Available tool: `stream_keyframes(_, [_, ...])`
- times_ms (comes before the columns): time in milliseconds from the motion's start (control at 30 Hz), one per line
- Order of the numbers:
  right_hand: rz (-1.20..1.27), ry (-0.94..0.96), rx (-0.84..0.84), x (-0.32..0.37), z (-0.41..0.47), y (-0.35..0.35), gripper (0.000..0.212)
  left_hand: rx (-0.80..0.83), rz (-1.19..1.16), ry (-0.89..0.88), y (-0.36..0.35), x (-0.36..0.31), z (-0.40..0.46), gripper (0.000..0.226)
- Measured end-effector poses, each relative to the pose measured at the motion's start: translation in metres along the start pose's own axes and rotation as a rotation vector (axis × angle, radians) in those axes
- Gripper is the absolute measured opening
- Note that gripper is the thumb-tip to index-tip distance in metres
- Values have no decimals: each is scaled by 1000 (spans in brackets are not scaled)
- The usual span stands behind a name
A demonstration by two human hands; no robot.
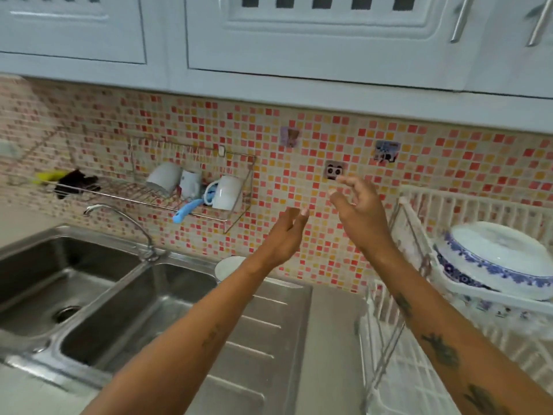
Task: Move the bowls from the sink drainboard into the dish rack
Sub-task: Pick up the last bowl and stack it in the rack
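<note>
A white bowl [228,267] stands at the back of the steel drainboard [269,339], partly hidden behind my left forearm. Blue-and-white patterned bowls [493,262] lie upside down on the upper shelf of the white dish rack [419,369] at the right. My left hand [285,235] is raised above the drainboard, empty, fingers loosely apart. My right hand [357,208] is also lifted in front of the tiled wall, just left of the rack, fingers spread and holding nothing.
A double steel sink [89,295] with a curved tap [125,217] lies to the left. A wire wall rack [191,187] holds white mugs, a blue brush and dark cloths. White cupboards [299,40] hang overhead. Small hooks stick to the mosaic tiles.
</note>
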State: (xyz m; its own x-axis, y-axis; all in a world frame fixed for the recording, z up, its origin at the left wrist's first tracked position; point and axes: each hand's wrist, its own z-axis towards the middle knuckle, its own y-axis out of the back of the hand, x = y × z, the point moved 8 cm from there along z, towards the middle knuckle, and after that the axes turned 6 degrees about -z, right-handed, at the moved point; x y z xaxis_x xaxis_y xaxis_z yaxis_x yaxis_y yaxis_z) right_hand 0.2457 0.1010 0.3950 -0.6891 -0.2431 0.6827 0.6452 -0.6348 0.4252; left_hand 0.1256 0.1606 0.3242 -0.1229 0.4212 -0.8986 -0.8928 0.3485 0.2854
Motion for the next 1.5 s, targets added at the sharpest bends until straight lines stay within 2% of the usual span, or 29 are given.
stream_keyframes(167, [35, -180, 231, -39, 1, -121, 34, -115, -2, 206, 76, 85, -2, 53])
stream_keyframes(233, [73, -255, 270, -60, -2, -157, 29, -168, 16, 324, 105, 124, -6, 53])
stream_keyframes(333, [86, -367, 302, -89, -9, -202, 34, -224, -8, 455, 133, 175, -17, 53])
stream_keyframes(600, [42, -692, 442, -181, -36, -296, 51, -281, -151, 637, 147, 270, -21, 26])
stream_keyframes(633, [37, -726, 455, -191, -39, -305, 52, -294, -173, 678, 147, 286, -18, 28])
stream_keyframes(733, [42, -834, 499, -220, -50, -329, 59, -336, -289, 800, 143, 325, -10, 55])
stream_keyframes(833, [51, -905, 530, -246, -58, -353, 65, -347, -463, 893, 134, 359, -6, 57])
stream_keyframes(933, [98, -952, 489, -268, -62, -374, 75, -296, -612, 895, 125, 383, 7, 55])
stream_keyframes(1000, [128, -970, 430, -281, -63, -384, 89, -300, -595, 913, 128, 403, 11, 49])
stream_keyframes(1067, [150, -968, 394, -289, -62, -391, 93, -296, -600, 917, 127, 420, 19, 50])
stream_keyframes(1133, [154, -983, 375, -285, -61, -395, 90, -272, -642, 938, 120, 428, 26, 55])
stream_keyframes(1233, [190, -998, 367, -286, -60, -406, 74, -288, -685, 951, 109, 434, 34, 57])
stream_keyframes(1333, [237, -997, 354, -289, -62, -416, 64, -307, -691, 903, 102, 444, 40, 60])
stream_keyframes(1500, [218, -920, 285, -286, -64, -418, 62, -303, -773, 776, 102, 449, 42, 66])
